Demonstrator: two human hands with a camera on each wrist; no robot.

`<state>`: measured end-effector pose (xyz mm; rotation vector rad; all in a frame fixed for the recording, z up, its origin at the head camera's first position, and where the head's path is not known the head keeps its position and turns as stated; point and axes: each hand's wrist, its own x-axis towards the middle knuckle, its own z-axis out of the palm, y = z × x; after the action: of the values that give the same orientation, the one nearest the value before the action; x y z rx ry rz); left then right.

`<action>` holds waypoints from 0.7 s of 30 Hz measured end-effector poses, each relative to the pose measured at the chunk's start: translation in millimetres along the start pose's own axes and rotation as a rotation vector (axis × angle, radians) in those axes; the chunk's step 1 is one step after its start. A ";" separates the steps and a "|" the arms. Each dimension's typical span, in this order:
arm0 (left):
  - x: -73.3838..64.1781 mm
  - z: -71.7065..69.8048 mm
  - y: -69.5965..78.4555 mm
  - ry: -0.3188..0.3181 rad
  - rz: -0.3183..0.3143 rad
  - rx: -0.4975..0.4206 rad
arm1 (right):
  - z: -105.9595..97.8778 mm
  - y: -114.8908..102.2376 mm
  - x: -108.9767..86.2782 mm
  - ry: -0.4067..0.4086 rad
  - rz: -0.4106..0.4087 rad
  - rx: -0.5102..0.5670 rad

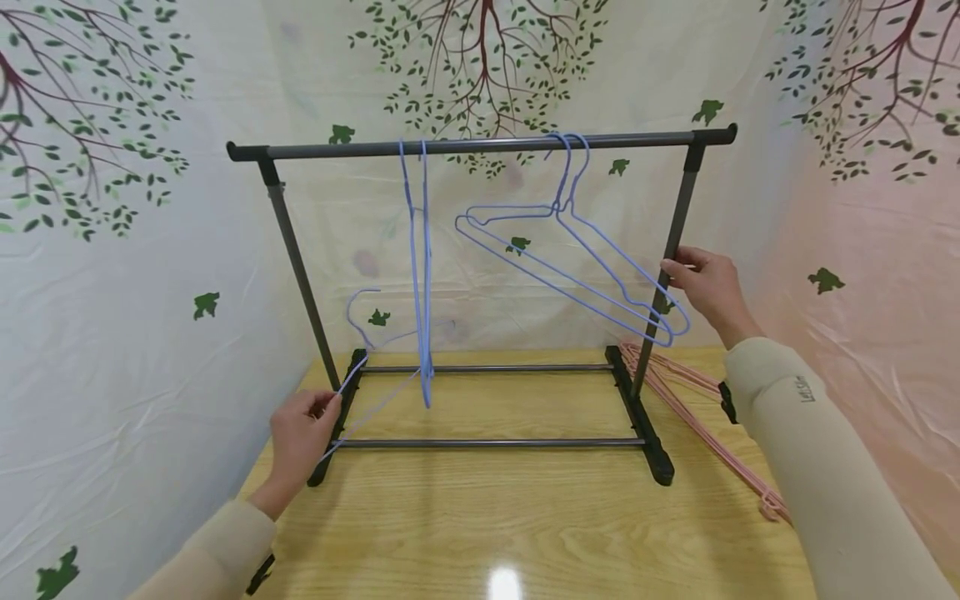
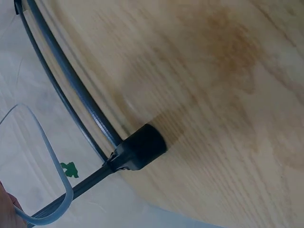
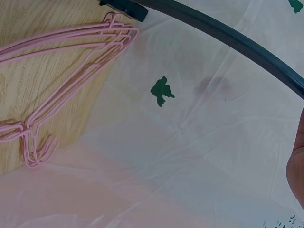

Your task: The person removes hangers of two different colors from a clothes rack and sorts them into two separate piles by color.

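My left hand pinches a light blue clothes hanger between thumb and fingers, low beside the rack's left foot. Its hook points up, and in the left wrist view the bent end of this hanger comes out from the fingers. My right hand holds the right post of a dark clothes rack about halfway up. From the top bar hang two blue hangers seen edge-on left of centre. Two more blue hangers hang at the right, turned at an angle, their lower corners overlapping the right post.
A bundle of pink hangers lies on the wooden table just right of the rack. Two lower rods join the rack's black feet. Behind stands a pale cloth backdrop printed with branches and leaves.
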<state>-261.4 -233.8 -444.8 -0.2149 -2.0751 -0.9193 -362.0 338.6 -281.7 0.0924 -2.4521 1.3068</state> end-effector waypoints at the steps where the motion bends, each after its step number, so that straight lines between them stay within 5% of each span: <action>1: -2.2 0.9 -1.4 -0.011 0.002 -0.002 | 0.2 -0.2 0.0 0.001 -0.001 0.001; 15: -32.5 23.3 0.3 -0.133 0.131 -0.101 | 1.2 -1.3 -0.6 0.012 0.005 0.001; 21: -42.0 35.5 11.7 -0.193 0.126 -0.106 | 1.9 -1.0 -0.1 0.012 0.012 0.001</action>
<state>-251.7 -194.4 -483.8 -0.5025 -2.1610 -0.9639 -362.2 336.4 -281.9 0.0702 -2.4451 1.3099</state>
